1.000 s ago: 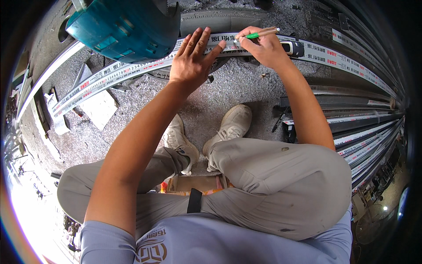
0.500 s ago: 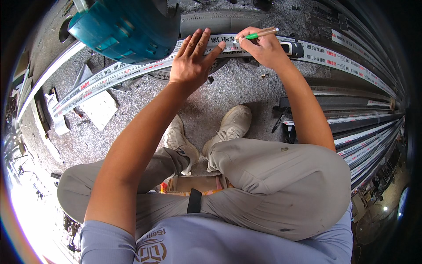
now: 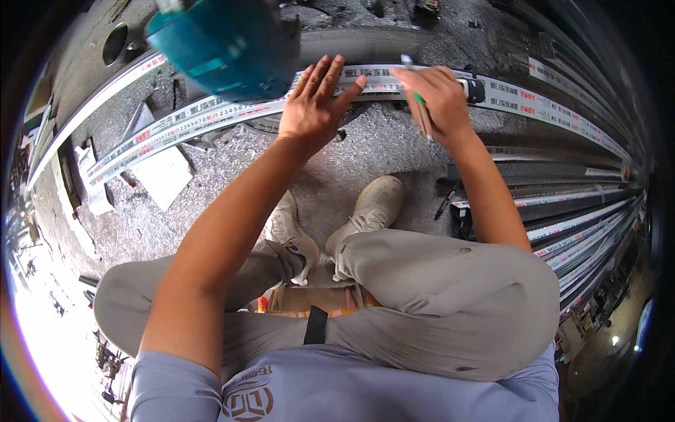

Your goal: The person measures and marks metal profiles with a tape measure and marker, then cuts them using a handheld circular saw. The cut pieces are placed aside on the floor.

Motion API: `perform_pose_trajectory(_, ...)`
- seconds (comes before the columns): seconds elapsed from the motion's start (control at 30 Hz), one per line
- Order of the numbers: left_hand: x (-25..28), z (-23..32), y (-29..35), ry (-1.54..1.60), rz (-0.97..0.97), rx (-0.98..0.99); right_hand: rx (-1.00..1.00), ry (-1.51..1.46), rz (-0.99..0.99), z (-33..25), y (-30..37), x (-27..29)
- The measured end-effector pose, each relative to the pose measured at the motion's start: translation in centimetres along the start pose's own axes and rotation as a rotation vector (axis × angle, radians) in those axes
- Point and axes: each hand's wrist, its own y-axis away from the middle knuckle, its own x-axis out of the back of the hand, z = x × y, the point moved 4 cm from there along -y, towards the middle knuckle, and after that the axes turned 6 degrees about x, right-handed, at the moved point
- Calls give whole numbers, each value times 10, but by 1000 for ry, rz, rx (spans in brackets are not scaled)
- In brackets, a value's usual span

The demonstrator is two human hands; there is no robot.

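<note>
A long profile bar (image 3: 513,98), covered in white printed film, runs crosswise at arm's length. My left hand (image 3: 314,105) lies flat on it, fingers spread, just right of the teal machine housing (image 3: 225,53). My right hand (image 3: 441,102) is over the bar farther right, fingers closed around a slim pen (image 3: 420,98) with a green section and a pale end. That pen stands nearly upright in view, pale end away from me. Beside the right hand a black-and-white tape measure (image 3: 474,90) sits on the bar, partly hidden by the hand.
More film-wrapped bars (image 3: 583,239) are stacked at the right. Paper scraps (image 3: 162,176) lie on the grey, speckled floor at the left. My shoes (image 3: 376,204) are below the bar, close to its near side. A round hole (image 3: 114,43) shows at the far left.
The pen was slanted with one end at the bar; now it has swung round in my right hand, lifted off that spot. My left hand stays on the bar. The whole view shifts slightly.
</note>
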Motion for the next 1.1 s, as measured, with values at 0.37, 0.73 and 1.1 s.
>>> perform_pose_trajectory(0.37,25,-33,0,-130,-332,-154,-352,144,253,26,44,26)
perform_pose_trajectory(0.73,175,-180,80,-133,-574,-158,-435,-76,286,-4,69,29)
perform_pose_trajectory(1.1,97,-225,108,-280,-404,291,-456,-18,26,-63,129,-11)
